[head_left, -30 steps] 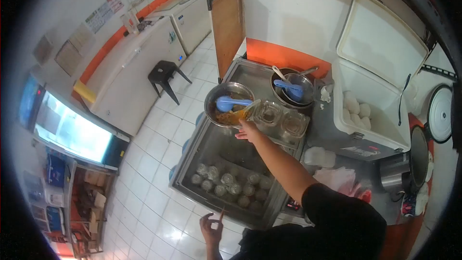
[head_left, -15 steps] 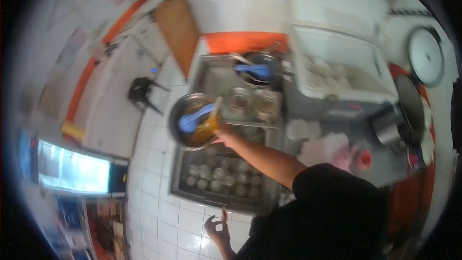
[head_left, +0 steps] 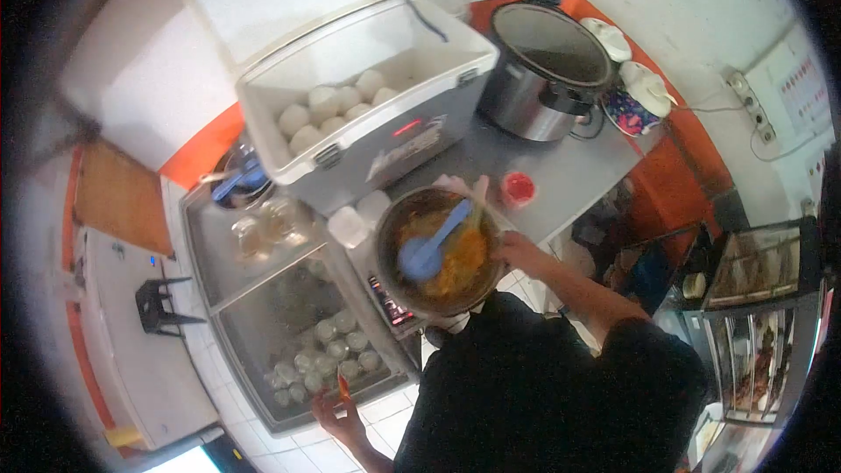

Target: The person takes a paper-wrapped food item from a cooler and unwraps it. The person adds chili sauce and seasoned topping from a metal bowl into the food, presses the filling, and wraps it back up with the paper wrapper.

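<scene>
My right hand (head_left: 523,256) grips the right rim of a dark round pan (head_left: 385,254), held out in front of my black shirt near the counter's edge. Yellow-orange food (head_left: 469,258) lies inside it. A blue ladle (head_left: 425,256) rests in the food, and a pale handle, maybe of a spatula, leans on the far rim. Lower down, my left hand (head_left: 337,416) is beside the glass-topped freezer (head_left: 250,315), its fingers closed around a slim orange thing (head_left: 343,385) too small to name.
A cooler (head_left: 429,144) holds several round white bundles (head_left: 324,105). Behind the pan stand a large open cooker (head_left: 530,105) and a red-filled tub (head_left: 518,188). White containers (head_left: 349,226) sit left of the pan. Jars (head_left: 254,236) and another pan with a blue utensil (head_left: 241,180) rest on the freezer.
My view has turned right. The pan in my right hand has moved from over the freezer to the counter side. My left hand still holds the slim orange thing low down.
</scene>
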A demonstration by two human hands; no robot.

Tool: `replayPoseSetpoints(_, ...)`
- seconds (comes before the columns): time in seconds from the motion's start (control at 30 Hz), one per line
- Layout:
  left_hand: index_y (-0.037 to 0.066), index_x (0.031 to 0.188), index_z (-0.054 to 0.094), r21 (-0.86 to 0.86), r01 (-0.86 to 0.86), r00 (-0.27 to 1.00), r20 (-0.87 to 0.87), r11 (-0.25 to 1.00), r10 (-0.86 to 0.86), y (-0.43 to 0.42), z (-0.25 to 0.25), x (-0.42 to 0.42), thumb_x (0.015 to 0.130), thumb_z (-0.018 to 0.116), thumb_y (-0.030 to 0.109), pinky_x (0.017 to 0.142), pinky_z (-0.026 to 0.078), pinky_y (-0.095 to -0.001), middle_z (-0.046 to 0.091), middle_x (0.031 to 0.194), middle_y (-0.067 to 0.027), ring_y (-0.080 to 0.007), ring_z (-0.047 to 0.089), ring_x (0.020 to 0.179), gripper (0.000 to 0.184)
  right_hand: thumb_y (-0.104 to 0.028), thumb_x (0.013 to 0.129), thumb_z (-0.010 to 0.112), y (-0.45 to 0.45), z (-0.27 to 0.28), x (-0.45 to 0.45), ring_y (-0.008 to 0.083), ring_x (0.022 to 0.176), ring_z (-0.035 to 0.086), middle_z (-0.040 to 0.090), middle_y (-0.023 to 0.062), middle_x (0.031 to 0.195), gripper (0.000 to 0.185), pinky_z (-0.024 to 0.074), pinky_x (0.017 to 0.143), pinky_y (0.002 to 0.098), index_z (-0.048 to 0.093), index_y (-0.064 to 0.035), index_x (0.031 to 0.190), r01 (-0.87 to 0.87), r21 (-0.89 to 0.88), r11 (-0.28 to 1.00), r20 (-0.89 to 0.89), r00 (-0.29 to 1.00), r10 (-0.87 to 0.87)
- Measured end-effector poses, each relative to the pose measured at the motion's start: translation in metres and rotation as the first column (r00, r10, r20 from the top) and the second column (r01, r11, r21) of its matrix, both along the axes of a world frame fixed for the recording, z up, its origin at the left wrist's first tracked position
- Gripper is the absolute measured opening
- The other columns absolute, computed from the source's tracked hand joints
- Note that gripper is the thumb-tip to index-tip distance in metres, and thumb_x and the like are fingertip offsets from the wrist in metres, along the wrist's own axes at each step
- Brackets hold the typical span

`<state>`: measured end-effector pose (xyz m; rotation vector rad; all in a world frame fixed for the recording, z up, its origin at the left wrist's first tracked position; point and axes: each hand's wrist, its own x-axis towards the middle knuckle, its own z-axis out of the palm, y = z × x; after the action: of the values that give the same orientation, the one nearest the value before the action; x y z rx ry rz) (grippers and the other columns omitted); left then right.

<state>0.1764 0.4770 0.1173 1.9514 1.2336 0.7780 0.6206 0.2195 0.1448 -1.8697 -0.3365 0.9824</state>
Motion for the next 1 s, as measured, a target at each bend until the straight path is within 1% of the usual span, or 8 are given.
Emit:
replayPoseSetpoints(0.13,0.006,0.072,0.057,0.187,0.113,0.993,-0.044,0.976,-0.106,-0.004,0.015,0.072,0.068,0.067,-0.001,0.092,0.042,-0.0454,0.058,0.110,-0.0101,-0.0299,0.051,0.109,0.013,-0.015,0.082,0.062,-0.099,0.002,0.035,0.0237,0.082,0.061,0.063,0.0129,0.098,0.039,0.0523,0.069,0.0359,0.056,0.0029,0.116,0.461,0.042,0.886,-0.106,0.884,-0.455)
replayPoseSetpoints(0.2,0.007,0.071,0.057,-0.211,0.127,0.948,0.314,0.969,-0.056,-0.012,0.009,0.103,0.066,0.069,-0.002,0.092,0.042,-0.0460,0.059,0.110,-0.0099,-0.0300,0.052,0.108,0.015,-0.014,0.084,0.060,-0.146,-0.003,0.057,0.0247,0.085,0.061,0.062,0.0145,0.101,0.038,0.0522,0.070,0.0361,0.055,0.0032,0.118,0.581,0.057,0.812,-0.100,0.812,-0.575)
replayPoseSetpoints(0.27,0.006,0.072,0.057,0.252,0.226,0.967,-0.173,0.941,-0.186,-0.039,0.037,0.148,0.064,0.070,-0.002,0.093,0.042,-0.0466,0.060,0.111,-0.0100,-0.0304,0.052,0.111,0.017,-0.010,0.086,0.056,-0.189,-0.014,0.080,0.0269,0.090,0.061,0.060,0.0170,0.107,0.039,0.0529,0.070,0.0374,0.052,0.0038,0.122,0.689,0.028,0.724,-0.075,0.724,-0.686)
replayPoseSetpoints(0.37,0.005,0.073,0.059,0.264,0.179,0.981,-0.116,0.948,-0.153,-0.074,0.034,0.205,0.067,0.075,0.001,0.094,0.042,-0.0471,0.061,0.110,-0.0104,-0.0309,0.053,0.111,0.018,-0.009,0.088,0.052,-0.223,-0.002,0.112,0.0301,0.099,0.059,0.057,0.0182,0.113,0.039,0.0548,0.073,0.0402,0.049,0.0039,0.125,0.741,-0.023,0.672,-0.135,0.663,-0.736)
replayPoseSetpoints(0.6,0.005,0.074,0.061,0.252,0.213,0.974,-0.132,0.944,-0.185,-0.164,0.054,0.325,0.068,0.074,-0.001,0.089,0.045,-0.0426,0.062,0.109,-0.0128,-0.0308,0.057,0.106,0.016,-0.015,0.091,0.052,-0.281,-0.072,0.172,0.0334,0.103,0.059,0.055,0.0190,0.117,0.043,0.0559,0.075,0.0470,0.042,0.0023,0.129,0.515,0.008,0.857,-0.288,0.822,-0.491)
replayPoseSetpoints(0.8,0.006,0.075,0.060,0.096,0.231,0.973,-0.020,0.968,-0.231,-0.195,0.058,0.370,0.067,0.072,0.000,0.090,0.044,-0.0410,0.063,0.109,-0.0115,-0.0313,0.056,0.107,0.015,-0.026,0.091,0.059,-0.261,-0.062,0.204,0.0257,0.094,0.057,0.056,0.0150,0.109,0.043,0.0503,0.075,0.0403,0.045,0.0016,0.121,0.202,-0.368,0.908,-0.389,0.853,-0.348)
replayPoseSetpoints(0.87,0.006,0.074,0.060,0.067,0.209,0.978,-0.029,0.976,-0.207,-0.198,0.069,0.380,0.066,0.072,0.001,0.090,0.044,-0.0408,0.063,0.109,-0.0110,-0.0308,0.056,0.106,0.015,-0.028,0.090,0.061,-0.276,-0.097,0.219,0.0228,0.095,0.054,0.054,0.0120,0.106,0.041,0.0452,0.083,0.0342,0.046,0.0004,0.115,0.507,-0.332,0.795,0.184,0.862,-0.473)
replayPoseSetpoints(1.0,0.007,0.073,0.061,0.073,0.223,0.975,-0.036,0.972,-0.221,-0.194,0.072,0.393,0.066,0.072,0.001,0.089,0.044,-0.0402,0.063,0.108,-0.0095,-0.0290,0.057,0.103,0.014,-0.023,0.089,0.061,-0.254,-0.068,0.238,0.0238,0.091,0.051,0.051,0.0130,0.099,0.035,0.0423,0.084,0.0381,0.046,-0.0003,0.111,0.609,-0.102,0.787,0.350,0.762,-0.545)
